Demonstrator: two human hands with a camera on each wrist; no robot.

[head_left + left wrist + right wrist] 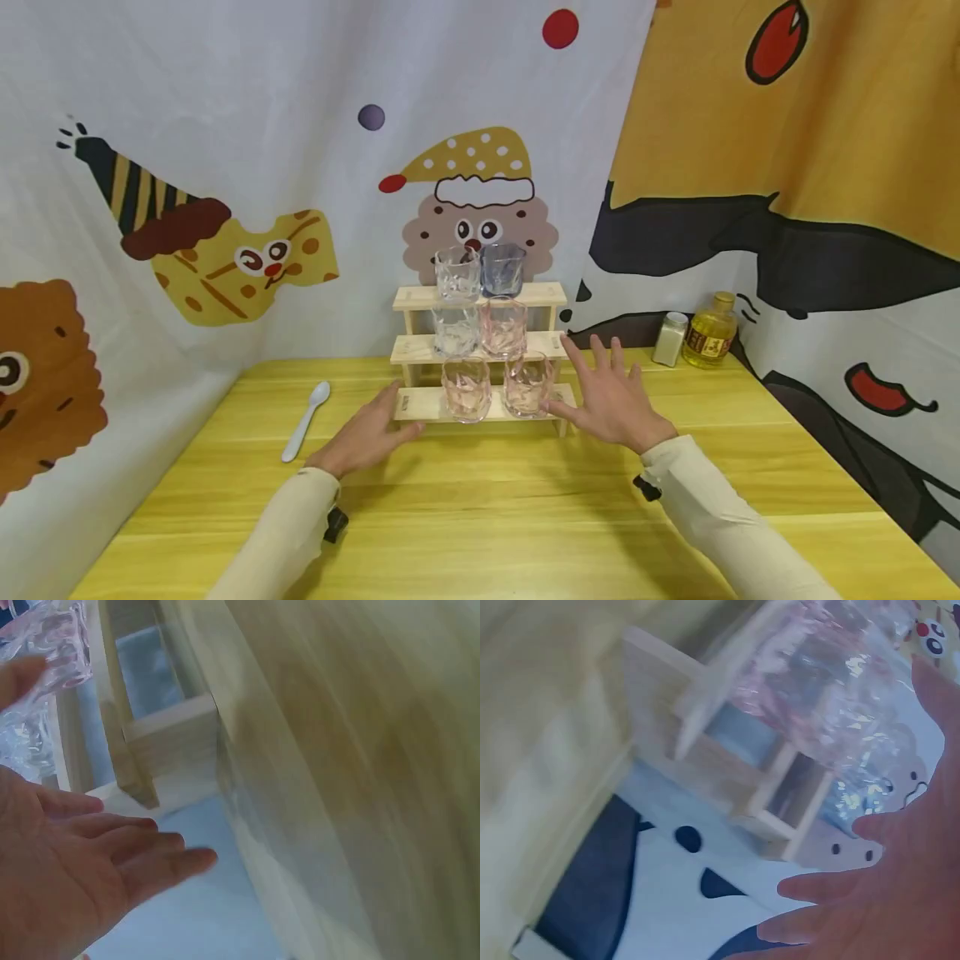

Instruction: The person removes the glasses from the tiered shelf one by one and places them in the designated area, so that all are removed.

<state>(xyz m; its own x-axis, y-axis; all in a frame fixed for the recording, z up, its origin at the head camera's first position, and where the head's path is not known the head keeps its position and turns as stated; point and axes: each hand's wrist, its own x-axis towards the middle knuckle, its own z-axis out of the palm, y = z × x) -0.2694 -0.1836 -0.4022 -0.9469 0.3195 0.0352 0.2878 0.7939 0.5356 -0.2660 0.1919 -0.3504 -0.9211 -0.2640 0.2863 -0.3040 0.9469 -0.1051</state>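
Note:
A three-tier wooden stand (420, 403) holds several faceted glasses, two on each tier. On the top are a clear glass (457, 275) and a blue glass (502, 271); the middle has a clear glass (456, 332) and a pink glass (504, 329). Two pinkish glasses, a left one (467, 390) and a right one (528, 385), occupy the lowest tier. My left hand (367, 432) is at the stand's left end, fingers extended and holding nothing. With fingers spread, my right hand (611, 398) is beside the right end, its thumb tip near the lower right glass.
A pale spoon (306, 422) lies on the wooden table (480, 517), left of my left hand. At the back right stand a small white-capped jar (670, 339) and a bottle of yellow oil (709, 332). Printed cloth (300, 125) hangs behind the stand.

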